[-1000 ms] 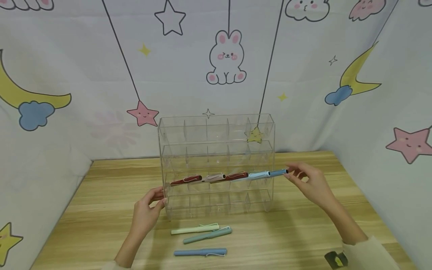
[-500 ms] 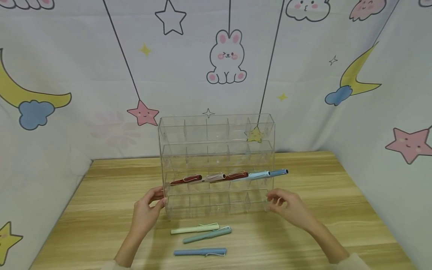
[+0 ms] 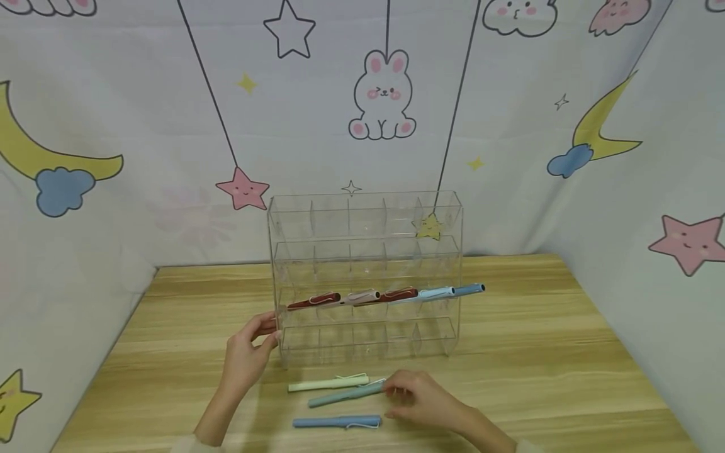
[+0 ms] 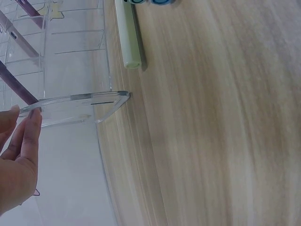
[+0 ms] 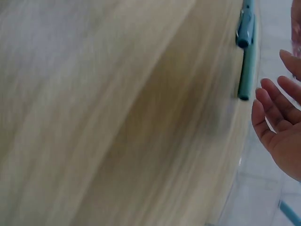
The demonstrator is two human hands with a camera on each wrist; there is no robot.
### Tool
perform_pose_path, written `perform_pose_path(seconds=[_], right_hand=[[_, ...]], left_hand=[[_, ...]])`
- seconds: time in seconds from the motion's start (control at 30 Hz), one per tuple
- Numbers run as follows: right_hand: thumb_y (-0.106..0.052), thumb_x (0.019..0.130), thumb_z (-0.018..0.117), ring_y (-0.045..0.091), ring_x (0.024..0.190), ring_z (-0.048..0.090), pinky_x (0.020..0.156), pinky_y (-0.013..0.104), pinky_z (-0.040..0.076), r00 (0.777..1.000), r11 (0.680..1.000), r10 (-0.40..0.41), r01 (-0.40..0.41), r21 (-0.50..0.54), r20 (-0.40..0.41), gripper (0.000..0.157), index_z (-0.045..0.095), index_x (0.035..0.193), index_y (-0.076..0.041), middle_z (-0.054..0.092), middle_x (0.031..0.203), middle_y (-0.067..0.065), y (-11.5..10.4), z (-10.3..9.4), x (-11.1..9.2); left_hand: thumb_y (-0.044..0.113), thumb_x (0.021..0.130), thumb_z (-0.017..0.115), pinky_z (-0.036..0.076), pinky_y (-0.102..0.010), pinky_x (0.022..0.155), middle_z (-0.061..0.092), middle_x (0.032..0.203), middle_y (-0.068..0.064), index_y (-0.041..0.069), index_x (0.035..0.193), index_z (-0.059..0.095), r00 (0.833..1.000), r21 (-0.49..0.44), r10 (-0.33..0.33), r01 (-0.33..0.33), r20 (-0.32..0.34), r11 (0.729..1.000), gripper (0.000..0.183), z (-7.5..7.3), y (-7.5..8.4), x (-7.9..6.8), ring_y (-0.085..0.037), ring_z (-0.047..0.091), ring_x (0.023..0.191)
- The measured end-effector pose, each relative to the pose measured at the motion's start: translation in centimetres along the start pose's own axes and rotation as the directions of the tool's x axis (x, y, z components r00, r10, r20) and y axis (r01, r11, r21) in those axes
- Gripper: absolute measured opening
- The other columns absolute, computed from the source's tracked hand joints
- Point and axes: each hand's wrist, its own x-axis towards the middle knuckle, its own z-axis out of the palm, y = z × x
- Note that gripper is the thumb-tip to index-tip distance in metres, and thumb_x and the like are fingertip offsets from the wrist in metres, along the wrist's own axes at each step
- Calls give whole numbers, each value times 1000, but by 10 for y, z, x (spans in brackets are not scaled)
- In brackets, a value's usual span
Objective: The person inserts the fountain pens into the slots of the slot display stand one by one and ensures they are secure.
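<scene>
A clear acrylic pen rack (image 3: 368, 324) stands upright on the table. My left hand (image 3: 246, 352) pinches its left side panel (image 4: 75, 98), thumb and fingers on opposite faces. One tier bears a row of clipped pens: a maroon pen (image 3: 314, 301), a beige pen (image 3: 361, 297), another maroon pen (image 3: 399, 294), a light blue pen (image 3: 435, 293) and a blue pen (image 3: 470, 289). In front lie a pale green pen (image 3: 328, 383), a green pen (image 3: 344, 396) and a blue pen (image 3: 325, 422). My right hand (image 3: 427, 401), fingers loosely bent, hovers by the green pen's clip end; contact is unclear.
The rack's other tiers (image 3: 368, 242) hold no pens. A wood-grain table (image 3: 538, 352) extends around it. White cloth walls (image 3: 317, 113) with printed stars, moons and a rabbit enclose the back and both sides.
My right hand has left the blue pen at the rack's right end, passed the rack's lower right corner and come down to the pens on the table. My left hand stays put.
</scene>
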Motion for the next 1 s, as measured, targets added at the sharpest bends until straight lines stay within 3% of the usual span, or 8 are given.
perform_pose_path(seconds=[0.13,0.33,0.63,1.0], right_hand=[[-12,79,72,6,78,56,66,15,50,998,1000,-26,25,19,49,24,63,99,0,63,89,4,-2,15,4],[-11,78,73,-1,78,52,66,10,47,995,999,-13,16,-39,97,22,64,95,-2,61,87,-2,-3,30,7],[-13,76,75,-4,75,46,63,10,44,987,992,101,-91,-83,125,16,67,90,-10,54,87,-12,-5,35,7],[-8,75,75,-4,71,43,60,10,44,989,994,98,-93,-58,108,13,67,86,-10,53,85,-12,-4,36,6]], left_hand=[[-7,82,62,56,-29,71,63,98,-19,-4,114,58,1000,-7,15,-15,-5,1000,32,0,0,0,-32,61,94],[-8,82,62,56,-29,70,64,97,-18,-4,113,58,1000,-5,26,-26,-12,1000,32,1,0,0,-33,61,92],[-7,82,63,56,-29,70,64,97,-18,-4,113,58,1000,-3,19,-19,-12,1000,32,0,-2,0,-32,61,93],[-7,82,62,56,-30,71,63,97,-18,-5,113,58,1000,-1,20,-20,-5,1000,32,1,-2,0,-33,61,93]])
